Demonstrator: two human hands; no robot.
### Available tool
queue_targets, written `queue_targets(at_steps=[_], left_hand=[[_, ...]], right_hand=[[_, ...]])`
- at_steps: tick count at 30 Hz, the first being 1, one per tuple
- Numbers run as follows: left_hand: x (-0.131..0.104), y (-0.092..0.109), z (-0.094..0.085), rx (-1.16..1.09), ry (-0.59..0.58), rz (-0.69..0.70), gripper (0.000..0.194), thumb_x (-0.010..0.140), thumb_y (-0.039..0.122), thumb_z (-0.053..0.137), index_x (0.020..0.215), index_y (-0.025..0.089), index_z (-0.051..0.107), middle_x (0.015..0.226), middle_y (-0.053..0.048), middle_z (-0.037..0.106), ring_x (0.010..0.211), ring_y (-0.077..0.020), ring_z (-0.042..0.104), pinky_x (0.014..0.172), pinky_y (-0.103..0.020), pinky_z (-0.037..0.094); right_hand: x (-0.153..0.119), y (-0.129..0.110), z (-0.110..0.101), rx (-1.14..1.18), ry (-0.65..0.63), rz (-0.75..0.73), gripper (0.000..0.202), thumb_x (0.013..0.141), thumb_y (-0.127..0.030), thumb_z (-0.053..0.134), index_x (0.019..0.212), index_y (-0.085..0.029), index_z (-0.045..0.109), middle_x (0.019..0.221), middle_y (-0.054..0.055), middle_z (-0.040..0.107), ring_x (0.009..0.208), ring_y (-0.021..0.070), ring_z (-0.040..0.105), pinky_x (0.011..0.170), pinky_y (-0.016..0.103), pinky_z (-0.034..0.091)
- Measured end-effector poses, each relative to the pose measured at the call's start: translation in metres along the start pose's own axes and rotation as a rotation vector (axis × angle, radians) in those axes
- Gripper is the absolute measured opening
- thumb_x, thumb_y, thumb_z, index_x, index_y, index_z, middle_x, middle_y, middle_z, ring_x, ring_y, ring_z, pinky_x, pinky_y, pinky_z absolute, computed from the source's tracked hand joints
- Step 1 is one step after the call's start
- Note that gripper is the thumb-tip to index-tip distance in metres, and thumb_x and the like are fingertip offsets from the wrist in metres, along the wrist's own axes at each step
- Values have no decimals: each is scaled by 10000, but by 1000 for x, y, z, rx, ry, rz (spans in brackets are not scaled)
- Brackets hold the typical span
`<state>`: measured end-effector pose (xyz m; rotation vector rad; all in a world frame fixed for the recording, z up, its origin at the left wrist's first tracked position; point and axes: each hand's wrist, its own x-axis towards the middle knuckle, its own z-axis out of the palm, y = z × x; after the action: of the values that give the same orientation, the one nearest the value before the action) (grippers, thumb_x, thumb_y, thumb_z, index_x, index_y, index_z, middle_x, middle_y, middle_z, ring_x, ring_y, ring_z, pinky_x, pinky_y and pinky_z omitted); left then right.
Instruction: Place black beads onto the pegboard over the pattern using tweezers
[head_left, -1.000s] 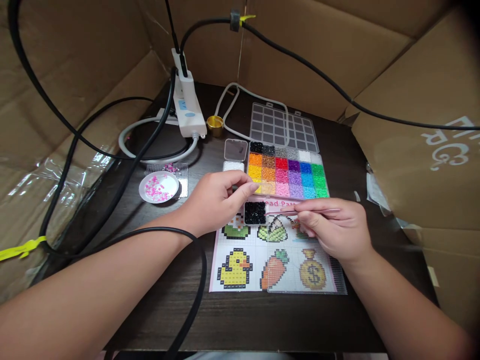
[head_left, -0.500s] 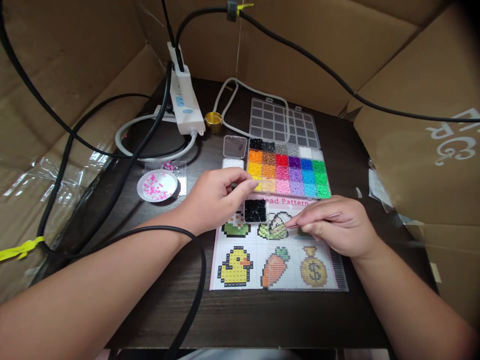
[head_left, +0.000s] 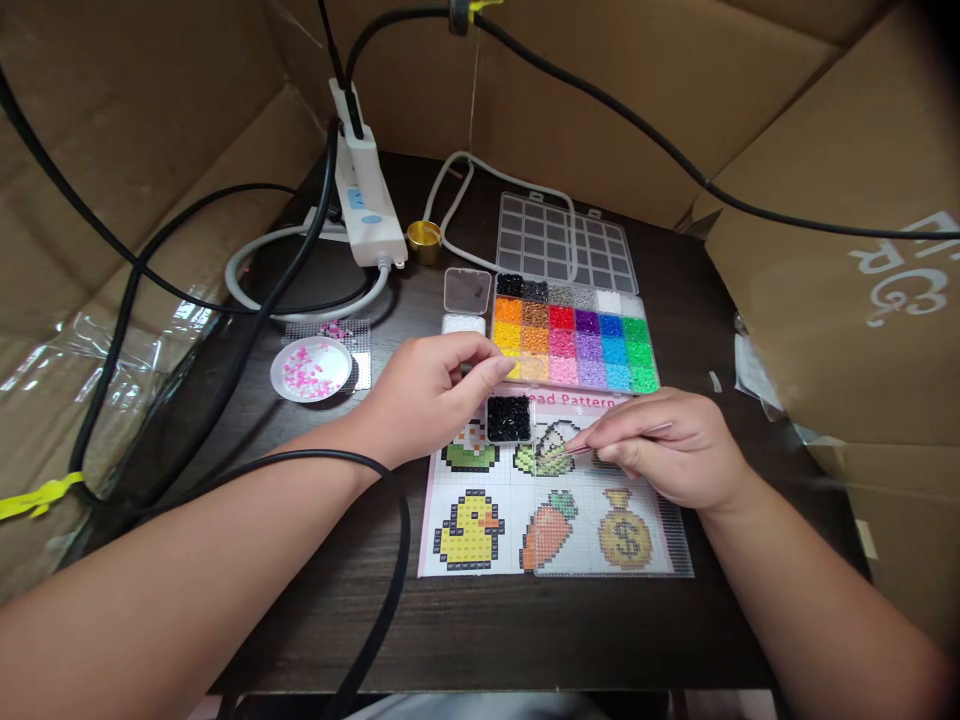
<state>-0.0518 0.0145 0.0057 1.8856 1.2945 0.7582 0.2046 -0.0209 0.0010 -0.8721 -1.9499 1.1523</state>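
Observation:
My left hand pinches thumb against forefinger on the raised clear lid of a small box of black beads. That box rests on the printed bead pattern sheet. In my right hand is a thin pair of tweezers, tips down over a green picture on the sheet. Covering the sheet's right part is a clear pegboard. Whether the tweezers grip a bead is too small to tell. Behind both hands lies a sorting case of many-coloured beads.
A white dish of pink and white beads sits on another pegboard at left. Farther back are a power strip and a gold cup. A black cable loops over my left forearm. Cardboard walls surround the table.
The camera view has shifted slightly. My left hand stays on the box lid, and the tweezers in my right hand have barely moved.

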Motion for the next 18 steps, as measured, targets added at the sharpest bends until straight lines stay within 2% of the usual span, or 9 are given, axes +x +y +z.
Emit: queue_targets(at_steps=[18], left_hand=[[0, 1, -1, 18, 10, 35, 315, 899, 413, 530, 780, 164, 681, 675, 18, 651, 594, -97, 544, 541, -220, 384]], right_hand=[[-2, -1, 0, 6, 7, 20, 219, 798, -86, 696, 917, -254, 769, 867, 18, 788, 749, 156, 751, 629, 235, 608]])
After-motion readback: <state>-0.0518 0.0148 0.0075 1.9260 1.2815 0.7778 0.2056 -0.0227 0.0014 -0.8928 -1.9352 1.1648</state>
